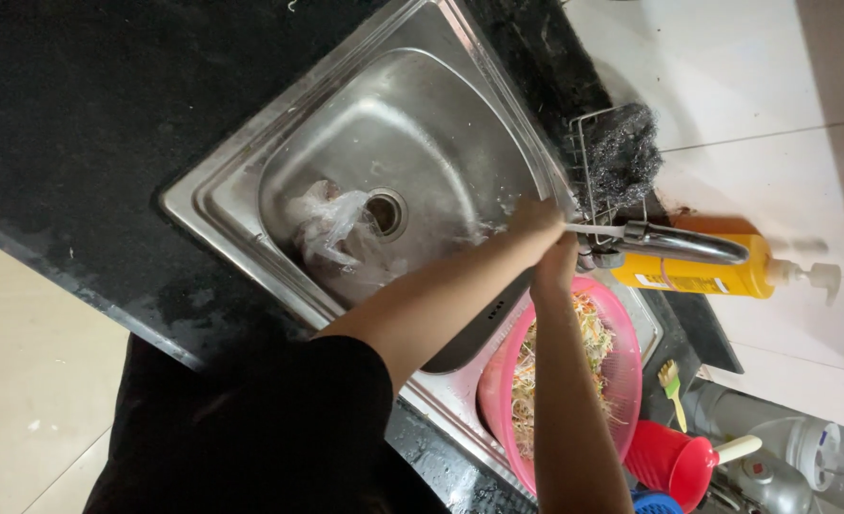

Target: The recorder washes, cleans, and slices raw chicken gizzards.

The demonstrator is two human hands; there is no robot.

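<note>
Your basin point(422, 124) is open at upper centre; only a crumpled plastic bag point(327, 228) lies beside the drain point(385, 211). At right, passage is blocked by the faucet point(674, 244) (scrubber rack point(622, 157) just above) and the pink colander point(622, 381) below.

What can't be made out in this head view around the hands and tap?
- Left hand and right hand, head view: they overlap at the tap lever, so grip and finger positions are unclear.
- Plastic bag in the sink: crumpled and glared, contents unreadable.
- Pink colander: the right forearm covers part of the shredded vegetables.
- Red cup: cut off by the bottom edge.
- Water flow: too blurred to tell.
</note>
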